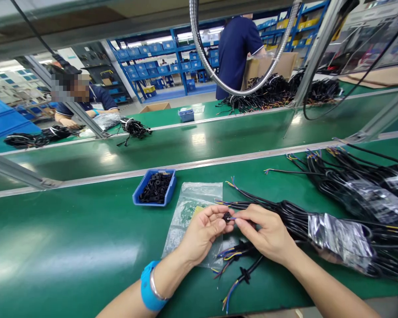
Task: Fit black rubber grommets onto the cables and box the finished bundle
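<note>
Small black part (227, 216): held up off the worktop (69, 238), just above the clear plastic bag (199, 194). From where I stand, the person's left hand (204, 232) has its grip closed around it, thumb against fingers. The right hand (267, 229) meets it from the other side, grip pinched on a thin blue wire (232, 218) at the part (whether the wire enters it, I cannot tell).

Below the hands: a loose black cable with a black fitting (244, 276) around it, coloured wire ends bared; more wire ends (231, 255) lie just beside.

Right of the hands: black cable bundle (285, 207), bound in shiny wrap (338, 240); further bundles behind.

Left, beyond the bag: blue bin (149, 204) of black pieces (156, 187).

Across the way: a person in dark blue (235, 53), near heaped cables (265, 95).
</note>
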Available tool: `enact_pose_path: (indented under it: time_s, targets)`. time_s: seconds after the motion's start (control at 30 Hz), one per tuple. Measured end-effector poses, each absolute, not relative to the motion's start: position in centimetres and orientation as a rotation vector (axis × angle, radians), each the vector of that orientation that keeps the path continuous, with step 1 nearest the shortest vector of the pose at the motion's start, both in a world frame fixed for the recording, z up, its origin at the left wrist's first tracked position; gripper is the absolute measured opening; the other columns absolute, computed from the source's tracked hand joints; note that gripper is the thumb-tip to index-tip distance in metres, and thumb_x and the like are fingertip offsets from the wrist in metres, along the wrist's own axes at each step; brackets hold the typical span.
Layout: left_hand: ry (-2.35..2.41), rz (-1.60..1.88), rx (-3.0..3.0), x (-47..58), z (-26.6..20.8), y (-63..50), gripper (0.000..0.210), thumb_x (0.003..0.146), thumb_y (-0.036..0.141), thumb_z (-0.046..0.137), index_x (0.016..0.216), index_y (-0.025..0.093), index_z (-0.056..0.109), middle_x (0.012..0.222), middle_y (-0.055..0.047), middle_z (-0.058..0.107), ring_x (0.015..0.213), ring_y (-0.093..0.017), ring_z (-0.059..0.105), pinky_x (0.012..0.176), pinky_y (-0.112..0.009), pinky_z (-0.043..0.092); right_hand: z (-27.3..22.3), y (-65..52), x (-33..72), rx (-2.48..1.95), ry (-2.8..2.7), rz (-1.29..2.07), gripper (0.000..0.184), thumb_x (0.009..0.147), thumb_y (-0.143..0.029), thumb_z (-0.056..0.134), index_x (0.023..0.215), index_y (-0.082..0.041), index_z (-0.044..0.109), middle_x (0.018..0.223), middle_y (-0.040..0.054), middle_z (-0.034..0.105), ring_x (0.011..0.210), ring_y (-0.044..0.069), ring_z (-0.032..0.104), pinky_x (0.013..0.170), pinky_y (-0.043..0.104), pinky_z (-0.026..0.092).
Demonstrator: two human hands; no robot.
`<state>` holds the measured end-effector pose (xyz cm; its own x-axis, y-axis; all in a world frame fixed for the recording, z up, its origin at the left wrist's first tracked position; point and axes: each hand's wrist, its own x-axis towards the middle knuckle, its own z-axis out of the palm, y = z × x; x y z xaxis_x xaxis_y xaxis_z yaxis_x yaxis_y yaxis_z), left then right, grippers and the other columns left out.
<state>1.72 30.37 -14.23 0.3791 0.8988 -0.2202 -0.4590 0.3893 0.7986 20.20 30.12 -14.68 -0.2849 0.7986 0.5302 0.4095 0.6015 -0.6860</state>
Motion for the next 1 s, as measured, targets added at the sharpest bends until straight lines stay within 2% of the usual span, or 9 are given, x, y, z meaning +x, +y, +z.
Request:
enact_pose_path:
  time_s: [0.37,0.63,0.87,1.0]
  targets:
    - [0.771,1.001,0.744,1.8,-14.4,30.3,0.033,0.056,0.023,0.087,0.085,0.015,0.071,0.091,-0.005,0.073,0.073,-0.012,0.068,0.069,-0.021,0.055,-14.4,30.0,20.0,-1.002,-1.911,0.434,0.014,0.088,-0.021,0.054,0.087,-0.019,0.067,0.066,0.0013,0.061,0.058,0.011,0.053,0.055,0.025,0.043]
    - [0.947,1.056,0.847,1.7,-15.1,30.4,0.032,0.055,0.020,0.087,0.083,0.015,0.071,0.083,-0.004,0.072,0.072,-0.011,0.065,0.069,-0.021,0.054,-14.7,30.2,19.9,-0.943,-1.941,0.334,0.015,0.089,-0.021,0.051,0.089,-0.019,0.066,0.067,0.0017,0.062,0.060,0.012,0.054,0.060,0.027,0.045]
    - [0.861,1.084,0.814,1.7,-15.4,30.2,0.031,0.056,0.019,0.086,0.083,0.017,0.072,0.089,-0.004,0.073,0.073,-0.011,0.066,0.072,-0.021,0.054,-14.8,30.0,20.0,-0.950,-1.942,0.345,0.012,0.088,-0.019,0.053,0.089,-0.019,0.065,0.067,0.0013,0.059,0.061,0.012,0.053,0.060,0.027,0.043]
    - [0.904,1.076,0.841,1.8,-15.2,30.2,0.030,0.056,0.017,0.086,0.082,0.017,0.072,0.079,-0.002,0.072,0.071,-0.009,0.064,0.069,-0.018,0.053,-14.7,30.0,20.1,-0.926,-1.938,0.334,0.011,0.088,-0.018,0.053,0.088,-0.018,0.064,0.066,0.0006,0.059,0.060,0.012,0.052,0.061,0.027,0.043]
